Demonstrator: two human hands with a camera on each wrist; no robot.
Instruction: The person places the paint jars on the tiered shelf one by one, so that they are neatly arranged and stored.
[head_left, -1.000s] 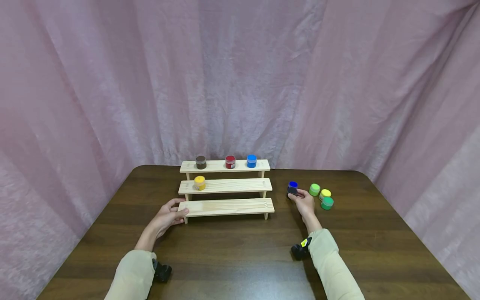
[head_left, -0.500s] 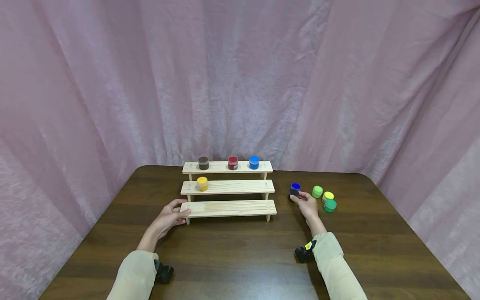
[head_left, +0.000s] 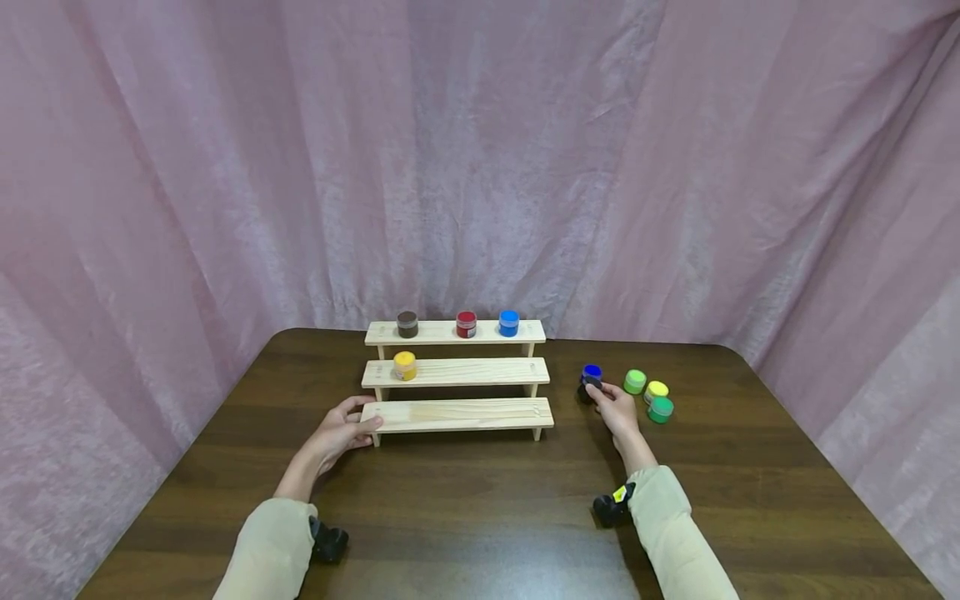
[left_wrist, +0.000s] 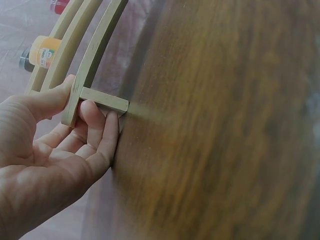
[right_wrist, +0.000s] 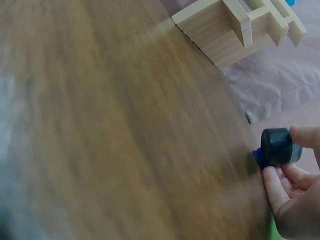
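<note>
My left hand [head_left: 337, 433] grips the left end of the lowest step of a three-tier wooden rack [head_left: 457, 415]. In the left wrist view its thumb lies on the board's end and the fingers curl beneath, beside the short leg [left_wrist: 105, 99]. To the right of the rack, my right hand [head_left: 618, 413] pinches a small black paint jar [right_wrist: 277, 146] between thumb and fingers. A dark blue jar [head_left: 592, 372] stands just behind the black one, partly hidden by it. Whether the black jar touches the table cannot be made out.
Brown, red and blue jars [head_left: 508, 323] stand on the top tier. A yellow-orange jar [head_left: 405, 366] sits at the left of the middle tier. Light green, yellow and green jars [head_left: 661, 409] are on the table [head_left: 480, 508] right of my right hand. A pink curtain [head_left: 480, 167] hangs behind.
The head view has shifted slightly. My right fingers have moved a little further over the black jar, which stays near the same spot. My left hand keeps its grip on the rack.
</note>
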